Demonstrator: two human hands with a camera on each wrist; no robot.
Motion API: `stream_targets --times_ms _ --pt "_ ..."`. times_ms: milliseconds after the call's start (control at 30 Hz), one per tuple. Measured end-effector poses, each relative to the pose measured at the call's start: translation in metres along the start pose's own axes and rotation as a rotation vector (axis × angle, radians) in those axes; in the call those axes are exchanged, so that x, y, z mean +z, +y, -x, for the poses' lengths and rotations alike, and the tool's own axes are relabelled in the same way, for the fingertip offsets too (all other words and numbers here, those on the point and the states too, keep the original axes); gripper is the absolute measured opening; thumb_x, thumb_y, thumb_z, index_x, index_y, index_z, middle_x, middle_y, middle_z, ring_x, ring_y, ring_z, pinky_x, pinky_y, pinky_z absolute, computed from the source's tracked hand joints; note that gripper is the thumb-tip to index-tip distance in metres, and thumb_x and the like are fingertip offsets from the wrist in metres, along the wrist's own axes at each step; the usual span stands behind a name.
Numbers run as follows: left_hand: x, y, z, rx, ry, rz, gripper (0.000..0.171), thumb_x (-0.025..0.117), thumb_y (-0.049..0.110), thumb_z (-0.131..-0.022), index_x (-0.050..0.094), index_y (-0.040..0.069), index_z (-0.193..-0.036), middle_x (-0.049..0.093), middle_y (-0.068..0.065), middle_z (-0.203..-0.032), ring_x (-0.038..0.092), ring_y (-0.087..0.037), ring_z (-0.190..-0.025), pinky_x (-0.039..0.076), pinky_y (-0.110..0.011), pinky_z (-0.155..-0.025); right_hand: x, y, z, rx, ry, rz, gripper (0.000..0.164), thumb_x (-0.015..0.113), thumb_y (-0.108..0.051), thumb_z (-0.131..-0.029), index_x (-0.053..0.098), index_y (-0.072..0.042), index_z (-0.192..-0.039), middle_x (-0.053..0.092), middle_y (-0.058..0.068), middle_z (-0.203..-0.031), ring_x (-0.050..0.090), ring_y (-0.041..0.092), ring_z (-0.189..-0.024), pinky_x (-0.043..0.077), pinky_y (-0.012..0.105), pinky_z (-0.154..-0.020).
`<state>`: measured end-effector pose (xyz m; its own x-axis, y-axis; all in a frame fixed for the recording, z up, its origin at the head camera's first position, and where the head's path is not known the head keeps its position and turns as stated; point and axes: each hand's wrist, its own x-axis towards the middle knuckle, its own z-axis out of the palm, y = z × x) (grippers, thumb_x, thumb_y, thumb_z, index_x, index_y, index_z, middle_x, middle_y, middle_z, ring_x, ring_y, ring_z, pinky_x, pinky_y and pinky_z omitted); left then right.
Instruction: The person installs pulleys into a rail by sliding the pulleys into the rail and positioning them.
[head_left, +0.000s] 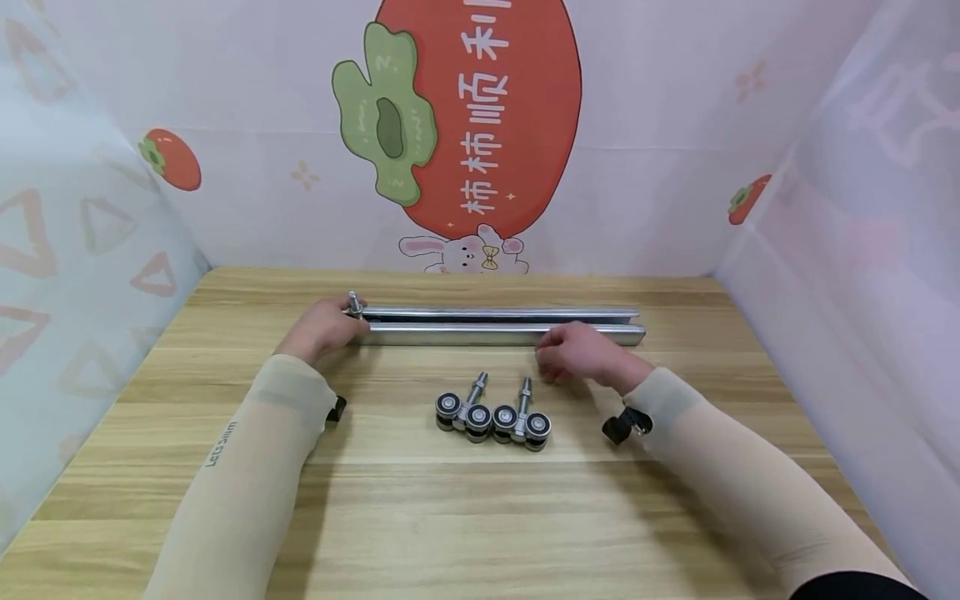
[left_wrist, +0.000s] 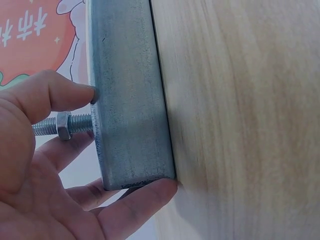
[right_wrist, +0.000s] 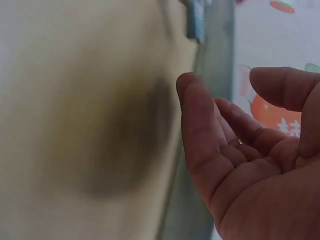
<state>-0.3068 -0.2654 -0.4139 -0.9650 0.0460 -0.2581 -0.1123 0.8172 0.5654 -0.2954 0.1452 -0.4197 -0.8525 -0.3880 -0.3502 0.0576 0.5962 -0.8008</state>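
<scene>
A slotted steel rail (head_left: 465, 336) lies left to right across the table, slot upward. My left hand (head_left: 322, 327) grips its left end: the thumb presses the slot edge and a finger bends round the end face (left_wrist: 140, 182). Between thumb and fingers a threaded bolt (left_wrist: 80, 123) with a nut (left_wrist: 63, 125) stands up out of the slot; what it joins inside the rail is hidden. My right hand (head_left: 581, 353), holding nothing, hovers by the rail's front side towards the right, fingers loosely bent. Two roller trolleys (head_left: 478, 422) (head_left: 537, 426) lie side by side in front, bolts pointing away from me.
The wooden table (head_left: 450, 525) runs back to a printed cloth wall (head_left: 637, 192) behind the rail. More cloth hangs along the left and right sides. Each wrist carries a small black camera mount (head_left: 619, 427).
</scene>
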Motion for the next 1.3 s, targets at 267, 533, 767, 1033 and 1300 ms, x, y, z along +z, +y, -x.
stream_targets --times_ms 267,533,767,1033,1300 --pt "-0.001 0.001 0.000 0.002 0.005 0.001 0.057 0.062 0.031 -0.095 0.048 0.009 -0.146 0.040 -0.028 -0.148 0.033 -0.050 -0.135 0.025 -0.063 -0.108 0.018 0.011 0.008 0.091 -0.050 -0.132 0.026 0.060 -0.011 -0.098 0.063 0.006 -0.117 0.068 0.018 -0.096 0.068 0.028 -0.077 0.058 0.037 -0.066" --pt "0.001 0.002 0.001 -0.005 0.007 0.005 0.056 0.061 0.030 -0.095 0.049 0.010 -0.145 0.042 -0.028 -0.148 0.035 -0.048 -0.134 0.026 -0.062 -0.108 0.028 0.013 0.011 0.131 -0.074 -0.202 0.022 0.059 -0.011 -0.098 0.065 0.006 -0.112 0.069 0.020 -0.092 0.069 0.027 -0.073 0.058 0.036 -0.065" --pt "0.001 0.003 0.003 -0.005 0.004 0.004 0.056 0.060 0.029 -0.095 0.047 0.009 -0.146 0.041 -0.028 -0.148 0.033 -0.049 -0.135 0.025 -0.062 -0.108 0.033 0.014 0.016 0.139 -0.120 -0.301 0.027 0.057 -0.011 -0.098 0.062 0.008 -0.115 0.069 0.023 -0.095 0.068 0.026 -0.075 0.058 0.038 -0.068" --pt "0.000 0.004 0.003 -0.010 0.000 -0.003 0.057 0.060 0.031 -0.096 0.046 0.009 -0.147 0.037 -0.029 -0.150 0.030 -0.050 -0.136 0.024 -0.063 -0.108 0.035 0.014 0.014 0.202 -0.151 -0.507 0.026 0.056 -0.010 -0.096 0.054 0.008 -0.115 0.064 0.027 -0.103 0.067 0.033 -0.083 0.058 0.043 -0.075" --pt "0.001 0.004 0.004 -0.027 0.006 0.027 0.057 0.061 0.030 -0.096 0.047 0.011 -0.148 0.036 -0.028 -0.152 0.029 -0.049 -0.137 0.023 -0.063 -0.109 0.040 0.012 0.017 0.232 -0.143 -0.633 0.031 0.054 -0.009 -0.098 0.049 0.010 -0.121 0.060 0.022 -0.103 0.065 0.032 -0.085 0.057 0.041 -0.077"
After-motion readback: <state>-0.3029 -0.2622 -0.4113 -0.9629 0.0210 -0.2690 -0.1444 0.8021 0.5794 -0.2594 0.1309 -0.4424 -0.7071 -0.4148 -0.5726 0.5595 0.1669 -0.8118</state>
